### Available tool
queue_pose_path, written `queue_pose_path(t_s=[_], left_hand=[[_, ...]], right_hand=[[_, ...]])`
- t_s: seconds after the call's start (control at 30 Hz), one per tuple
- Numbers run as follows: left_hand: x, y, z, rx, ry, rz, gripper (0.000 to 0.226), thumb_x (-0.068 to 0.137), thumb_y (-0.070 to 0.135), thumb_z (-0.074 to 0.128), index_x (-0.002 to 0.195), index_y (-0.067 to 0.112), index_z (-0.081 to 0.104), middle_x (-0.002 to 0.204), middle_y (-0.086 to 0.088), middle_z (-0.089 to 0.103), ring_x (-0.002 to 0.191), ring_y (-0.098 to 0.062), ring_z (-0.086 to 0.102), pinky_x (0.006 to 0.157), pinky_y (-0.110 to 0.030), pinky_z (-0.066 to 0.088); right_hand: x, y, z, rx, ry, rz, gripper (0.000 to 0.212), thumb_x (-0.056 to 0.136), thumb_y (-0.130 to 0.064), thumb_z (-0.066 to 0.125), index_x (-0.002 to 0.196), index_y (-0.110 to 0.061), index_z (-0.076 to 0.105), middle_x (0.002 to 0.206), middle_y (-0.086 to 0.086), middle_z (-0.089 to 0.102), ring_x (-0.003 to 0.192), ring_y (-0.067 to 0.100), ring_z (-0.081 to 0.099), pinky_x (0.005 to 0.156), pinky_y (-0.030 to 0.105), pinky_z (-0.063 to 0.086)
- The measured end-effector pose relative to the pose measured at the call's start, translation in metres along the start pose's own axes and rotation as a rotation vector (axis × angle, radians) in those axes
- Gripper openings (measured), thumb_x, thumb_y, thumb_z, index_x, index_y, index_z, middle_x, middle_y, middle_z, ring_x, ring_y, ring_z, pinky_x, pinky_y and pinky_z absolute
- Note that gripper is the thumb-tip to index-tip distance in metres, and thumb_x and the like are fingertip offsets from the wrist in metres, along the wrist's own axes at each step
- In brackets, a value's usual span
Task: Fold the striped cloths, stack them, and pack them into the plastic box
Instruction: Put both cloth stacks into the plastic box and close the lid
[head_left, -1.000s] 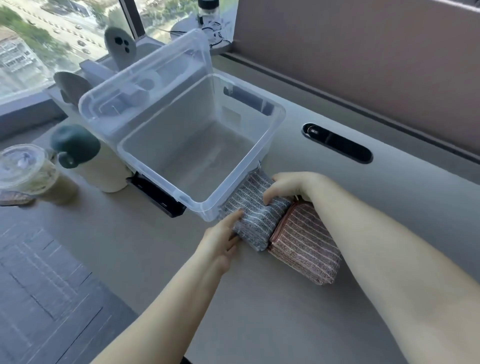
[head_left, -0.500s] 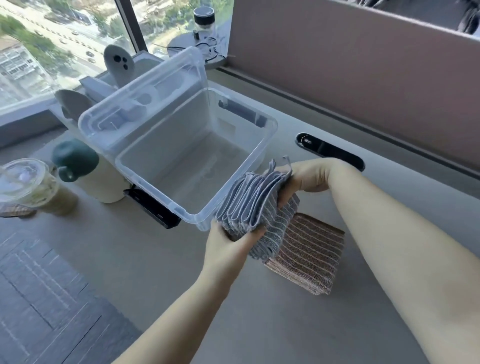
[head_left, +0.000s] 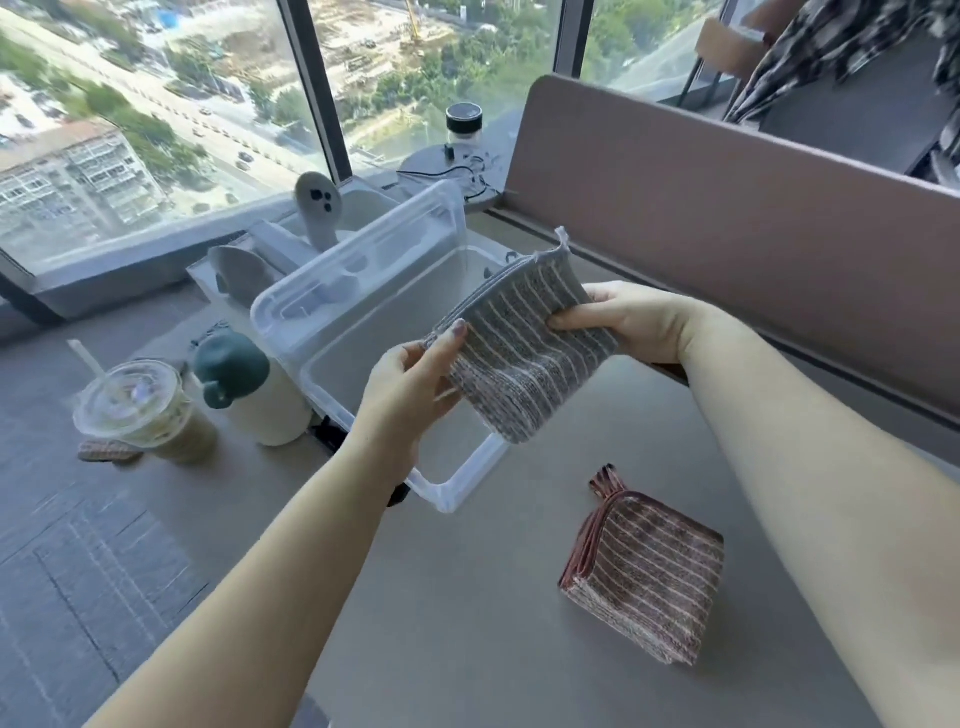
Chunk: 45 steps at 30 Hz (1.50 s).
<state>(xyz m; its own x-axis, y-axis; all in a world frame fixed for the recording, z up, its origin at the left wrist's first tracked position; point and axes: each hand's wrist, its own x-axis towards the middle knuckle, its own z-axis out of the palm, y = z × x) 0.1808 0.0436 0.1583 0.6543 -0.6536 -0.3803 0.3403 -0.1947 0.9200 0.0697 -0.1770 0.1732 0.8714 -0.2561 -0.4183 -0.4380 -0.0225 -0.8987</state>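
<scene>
Change: one second back, the grey folded cloth with pale stripes (head_left: 524, 358) lay on the bench (head_left: 467, 639), tight beside the red-brown striped folded cloth (head_left: 644, 582) and against the near wall of the clear plastic box (head_left: 447, 500). Half a second back it was coming off the surface, bunched between the hands. It is now fully airborne and held up in front of the box opening, striped face toward the camera and lower edge hanging free.

Grip: the left hand (head_left: 410, 379) pinches the cloth's left edge, thumb on the facing side and the other fingers (head_left: 457, 332) hidden behind. The right hand (head_left: 634, 325) has its fingers (head_left: 571, 323) curled onto the right edge. Both are clamped on the cloth, and the folds look intact.

The red-brown cloth is alone on the bench, well apart from the grey one and short of the box's near corner. The box looks empty inside as far as its cloudy walls allow, with its clear lid (head_left: 353, 275) propped at the far side.

Reading: folding looks done for both cloths, but they are not stacked. Packing appears to have started with the grey one. It may instead be meant to go on top of the red-brown cloth; cannot tell. The red-brown cloth has yet to be packed.
</scene>
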Motion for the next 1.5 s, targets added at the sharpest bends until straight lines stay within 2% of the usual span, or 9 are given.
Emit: queue_pose_path(t_s=[0.27,0.47,0.6,0.8,0.9,1.03,1.17,1.3,1.5], left_hand=[[0.072,0.023,-0.057,0.608,-0.023,-0.206,0.017,0.090,0.027,0.048,0.089,0.013,0.058,0.081,-0.008,0.065,0.067,-0.019,0.065,0.090,-0.038,0.051],[0.108,0.014,-0.059,1.223,-0.304,-0.428,0.009,0.084,0.015,0.033,0.079,0.013,0.041,0.070,-0.010,0.049,0.064,-0.024,0.053,0.052,-0.025,0.025],[0.122,-0.003,-0.051,1.338,-0.412,-0.529,0.021,0.085,0.003,0.030,0.067,0.012,0.035,0.063,-0.008,0.034,0.063,-0.027,0.054,0.035,-0.016,0.041],[0.133,-0.027,-0.056,1.477,-0.521,-0.574,0.018,0.088,0.007,0.037,0.085,0.000,0.053,0.085,-0.017,0.054,0.070,-0.026,0.054,0.080,-0.037,0.056],[0.127,-0.018,-0.047,1.648,-0.495,-0.484,0.027,0.092,0.016,0.034,0.075,0.007,0.053,0.079,-0.012,0.052,0.063,-0.023,0.049,0.070,-0.033,0.044],[0.110,-0.017,-0.038,1.723,-0.206,-0.096,0.051,0.086,0.051,0.050,0.124,0.018,0.047,0.126,-0.010,0.049,0.114,-0.030,0.051,0.091,-0.040,0.042],[0.097,-0.038,-0.027,1.832,-0.447,-0.079,0.060,0.074,0.060,0.065,0.115,0.019,0.049,0.121,-0.007,0.050,0.108,-0.028,0.052,0.087,-0.039,0.048],[0.090,-0.033,-0.020,1.933,-0.450,-0.094,0.054,0.073,0.058,0.067,0.107,0.019,0.051,0.111,-0.005,0.050,0.100,-0.026,0.053,0.076,-0.037,0.048],[0.042,-0.007,0.060,1.293,-0.428,0.198,0.025,0.088,0.038,0.056,0.090,0.014,0.056,0.098,-0.006,0.065,0.097,-0.026,0.060,0.078,-0.032,0.045]], right_hand=[[0.075,-0.004,0.034,-0.370,0.039,0.029,0.045,0.084,-0.048,0.063,0.117,-0.018,0.060,0.115,0.000,0.068,0.108,0.018,0.063,0.100,0.034,0.046],[0.116,0.016,0.058,-0.643,-0.087,0.151,0.036,0.090,-0.044,0.059,0.110,-0.014,0.059,0.106,0.001,0.067,0.092,0.015,0.064,0.086,0.032,0.049],[0.128,0.028,0.071,-0.855,-0.202,0.278,0.051,0.088,-0.056,0.054,0.114,-0.013,0.055,0.111,0.002,0.064,0.102,0.023,0.062,0.096,0.042,0.048],[0.134,0.043,0.085,-1.001,-0.310,0.391,0.065,0.087,-0.059,0.052,0.123,-0.006,0.054,0.124,0.012,0.062,0.112,0.029,0.060,0.098,0.044,0.047],[0.131,0.037,0.087,-1.040,-0.331,0.397,0.079,0.077,-0.066,0.060,0.127,-0.005,0.053,0.126,0.009,0.061,0.115,0.029,0.058,0.099,0.042,0.047],[0.128,0.034,0.089,-1.161,-0.369,0.437,0.084,0.061,-0.066,0.074,0.119,-0.008,0.059,0.118,0.006,0.065,0.107,0.026,0.062,0.094,0.038,0.050],[0.119,0.036,0.097,-1.349,-0.306,0.426,0.047,0.074,-0.049,0.074,0.096,-0.015,0.052,0.100,-0.002,0.057,0.093,0.023,0.054,0.102,0.043,0.043],[0.089,0.023,0.081,-1.188,-0.089,0.284,0.075,0.069,-0.050,0.078,0.128,-0.015,0.046,0.128,0.000,0.055,0.117,0.025,0.053,0.103,0.044,0.035],[-0.017,0.040,0.036,-0.623,0.374,-0.027,0.043,0.087,-0.031,0.063,0.127,-0.019,0.053,0.134,-0.003,0.053,0.126,0.013,0.045,0.100,0.023,0.033]])
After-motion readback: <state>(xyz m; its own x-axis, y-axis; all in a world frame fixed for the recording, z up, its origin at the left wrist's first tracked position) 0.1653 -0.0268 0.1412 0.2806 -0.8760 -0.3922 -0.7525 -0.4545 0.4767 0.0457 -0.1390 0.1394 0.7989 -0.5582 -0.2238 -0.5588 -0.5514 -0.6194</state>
